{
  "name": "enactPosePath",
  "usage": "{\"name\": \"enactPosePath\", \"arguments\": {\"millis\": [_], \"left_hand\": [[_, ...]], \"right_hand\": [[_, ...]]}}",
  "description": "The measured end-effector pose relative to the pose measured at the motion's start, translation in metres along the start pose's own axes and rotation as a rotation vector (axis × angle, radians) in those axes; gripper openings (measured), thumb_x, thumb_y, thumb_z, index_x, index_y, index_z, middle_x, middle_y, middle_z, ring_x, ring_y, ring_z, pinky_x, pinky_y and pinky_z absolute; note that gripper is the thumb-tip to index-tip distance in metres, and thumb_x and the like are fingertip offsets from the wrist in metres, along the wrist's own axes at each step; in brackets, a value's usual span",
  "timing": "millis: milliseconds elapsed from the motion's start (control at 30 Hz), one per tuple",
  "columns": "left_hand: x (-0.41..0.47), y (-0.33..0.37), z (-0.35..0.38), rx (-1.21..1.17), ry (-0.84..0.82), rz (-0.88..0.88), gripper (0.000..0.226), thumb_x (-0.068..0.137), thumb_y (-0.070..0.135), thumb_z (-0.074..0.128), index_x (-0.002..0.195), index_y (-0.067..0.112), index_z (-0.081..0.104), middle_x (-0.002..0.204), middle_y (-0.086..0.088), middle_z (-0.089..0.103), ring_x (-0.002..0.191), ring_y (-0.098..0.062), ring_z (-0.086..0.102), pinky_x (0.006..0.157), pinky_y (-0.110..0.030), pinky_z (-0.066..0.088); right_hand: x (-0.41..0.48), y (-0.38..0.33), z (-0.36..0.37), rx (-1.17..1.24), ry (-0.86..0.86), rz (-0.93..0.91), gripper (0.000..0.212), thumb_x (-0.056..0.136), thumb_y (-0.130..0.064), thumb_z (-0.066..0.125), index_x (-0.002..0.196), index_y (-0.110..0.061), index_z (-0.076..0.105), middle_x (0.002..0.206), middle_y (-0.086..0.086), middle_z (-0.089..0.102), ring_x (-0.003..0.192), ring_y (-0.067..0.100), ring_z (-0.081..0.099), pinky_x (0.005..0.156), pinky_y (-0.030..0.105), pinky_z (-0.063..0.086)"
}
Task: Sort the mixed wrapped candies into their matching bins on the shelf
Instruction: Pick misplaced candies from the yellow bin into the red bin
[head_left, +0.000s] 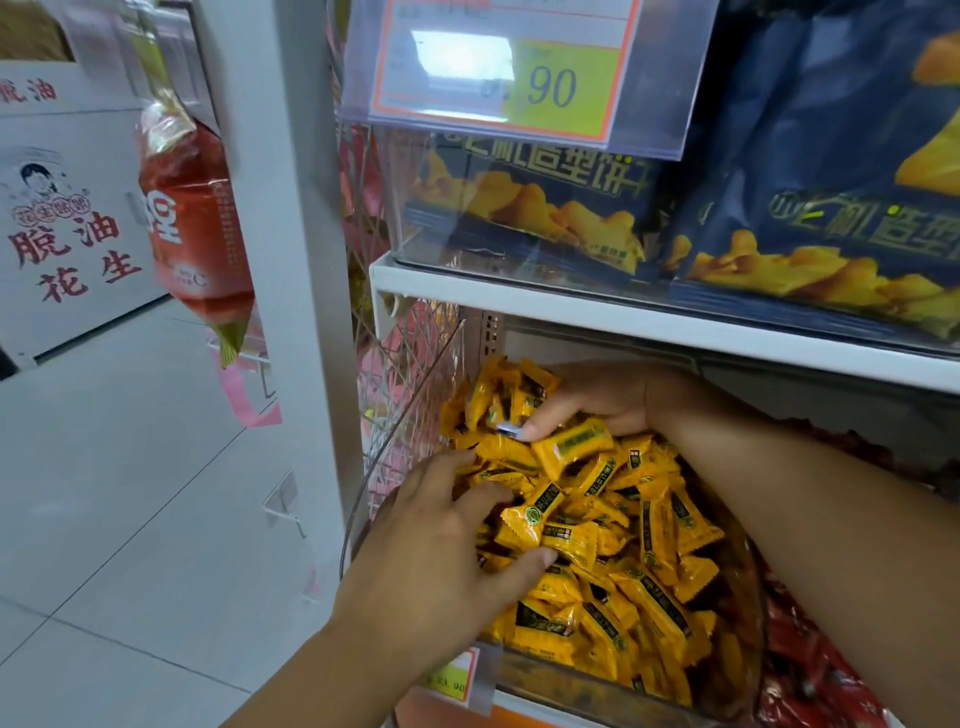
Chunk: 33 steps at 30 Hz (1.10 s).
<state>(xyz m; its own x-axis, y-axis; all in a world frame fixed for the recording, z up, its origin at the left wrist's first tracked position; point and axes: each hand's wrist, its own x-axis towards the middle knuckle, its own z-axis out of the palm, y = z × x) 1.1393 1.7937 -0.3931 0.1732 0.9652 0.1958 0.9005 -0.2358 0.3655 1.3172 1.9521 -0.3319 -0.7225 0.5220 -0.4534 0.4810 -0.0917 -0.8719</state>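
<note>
A clear plastic bin (571, 680) on the lower shelf is heaped with yellow wrapped candies (644, 571). My left hand (441, 551) lies on the left side of the heap, fingers curled around one yellow candy (524, 525). My right hand (608, 400) reaches in from the right at the back of the bin, fingertips spread and touching the candies there; I cannot tell whether it grips one. A small blue-white piece (508, 429) shows by its fingertips.
A neighbouring bin of red wrapped candies (810, 670) sits at the right. Dark blue snack bags (545, 208) fill the shelf above, behind a price tag (504, 67). A white shelf post (306, 312) stands at the left, with a hanging red packet (192, 218).
</note>
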Motion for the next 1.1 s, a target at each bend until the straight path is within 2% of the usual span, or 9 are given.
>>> {"name": "enactPosePath", "arguments": {"millis": [100, 267, 333, 433, 500, 633, 733, 967, 1100], "left_hand": [[-0.001, -0.001, 0.002, -0.018, 0.044, -0.004, 0.077, 0.068, 0.089, 0.026, 0.126, 0.044, 0.051, 0.139, 0.016, 0.029, 0.131, -0.004, 0.03, 0.103, -0.028, 0.04], [-0.001, -0.002, 0.001, 0.023, 0.029, 0.001, 0.08, 0.068, 0.088, 0.022, 0.128, 0.044, 0.049, 0.145, 0.015, 0.029, 0.134, -0.008, 0.03, 0.103, -0.033, 0.041], [-0.001, -0.001, 0.001, 0.044, 0.02, 0.002, 0.082, 0.068, 0.089, 0.019, 0.13, 0.045, 0.047, 0.148, 0.016, 0.025, 0.137, -0.008, 0.026, 0.105, -0.031, 0.039], [-0.001, 0.0, -0.001, 0.038, 0.015, 0.011, 0.079, 0.068, 0.088, 0.018, 0.133, 0.048, 0.039, 0.153, 0.018, 0.015, 0.14, -0.007, 0.02, 0.108, -0.032, 0.036], [0.0, 0.001, -0.002, 0.033, -0.005, 0.045, 0.077, 0.069, 0.085, 0.016, 0.139, 0.055, 0.021, 0.157, 0.023, 0.0, 0.145, -0.007, 0.009, 0.113, -0.035, 0.03], [0.0, 0.003, -0.004, 0.111, -0.076, 0.091, 0.078, 0.071, 0.08, 0.0, 0.144, 0.055, -0.012, 0.156, 0.03, -0.006, 0.145, -0.001, -0.008, 0.12, -0.039, 0.011], [-0.002, 0.002, -0.005, 0.113, -0.084, 0.086, 0.08, 0.073, 0.079, -0.001, 0.148, 0.051, -0.003, 0.156, 0.029, 0.009, 0.145, 0.0, -0.003, 0.12, -0.037, 0.009], [0.001, 0.003, -0.005, 0.084, -0.085, 0.066, 0.084, 0.069, 0.081, 0.001, 0.145, 0.052, 0.022, 0.154, 0.03, 0.016, 0.144, 0.0, 0.002, 0.118, -0.036, 0.017], [0.003, 0.004, -0.005, 0.071, -0.102, 0.052, 0.087, 0.067, 0.081, 0.001, 0.145, 0.051, 0.024, 0.155, 0.028, 0.015, 0.145, -0.002, 0.003, 0.118, -0.038, 0.019]], "right_hand": [[-0.002, 0.003, 0.001, -0.062, 0.085, -0.066, 0.068, 0.07, -0.011, 0.072, 0.134, -0.008, 0.049, 0.11, 0.018, 0.067, 0.095, 0.024, 0.062, 0.075, 0.031, 0.048], [-0.023, 0.011, -0.011, -0.088, 0.315, 0.02, 0.083, 0.079, 0.001, 0.072, 0.145, -0.028, 0.029, 0.093, 0.015, 0.068, 0.085, 0.026, 0.067, 0.073, 0.032, 0.054], [-0.032, 0.014, -0.011, -0.302, 0.453, 0.037, 0.075, 0.081, -0.014, 0.075, 0.141, -0.032, 0.034, 0.102, 0.009, 0.07, 0.094, 0.02, 0.067, 0.082, 0.031, 0.052], [-0.036, 0.009, 0.005, -0.632, 0.735, -0.112, 0.029, 0.088, -0.026, 0.068, 0.113, -0.037, 0.057, 0.106, -0.011, 0.063, 0.103, 0.008, 0.06, 0.087, 0.029, 0.048], [-0.032, 0.0, 0.025, -0.74, 0.698, -0.218, 0.014, 0.093, -0.026, 0.061, 0.102, -0.035, 0.065, 0.105, -0.015, 0.063, 0.099, 0.003, 0.058, 0.085, 0.026, 0.046], [-0.009, -0.003, 0.046, -0.945, 0.372, 0.02, 0.039, 0.098, -0.028, 0.052, 0.138, -0.023, 0.05, 0.134, -0.002, 0.055, 0.117, 0.012, 0.053, 0.095, 0.021, 0.04], [-0.004, -0.002, 0.04, -0.994, 0.366, 0.128, 0.044, 0.096, -0.036, 0.055, 0.138, -0.026, 0.05, 0.134, -0.001, 0.053, 0.119, 0.015, 0.051, 0.099, 0.025, 0.04], [-0.016, 0.015, 0.032, -0.582, 0.505, -0.009, 0.025, 0.079, -0.021, 0.077, 0.098, -0.03, 0.064, 0.097, -0.006, 0.063, 0.086, 0.008, 0.059, 0.078, 0.027, 0.047], [-0.039, 0.009, 0.035, -0.575, 0.646, -0.059, 0.015, 0.082, -0.027, 0.075, 0.095, -0.028, 0.067, 0.091, -0.017, 0.062, 0.083, -0.001, 0.057, 0.071, 0.015, 0.043]]}}
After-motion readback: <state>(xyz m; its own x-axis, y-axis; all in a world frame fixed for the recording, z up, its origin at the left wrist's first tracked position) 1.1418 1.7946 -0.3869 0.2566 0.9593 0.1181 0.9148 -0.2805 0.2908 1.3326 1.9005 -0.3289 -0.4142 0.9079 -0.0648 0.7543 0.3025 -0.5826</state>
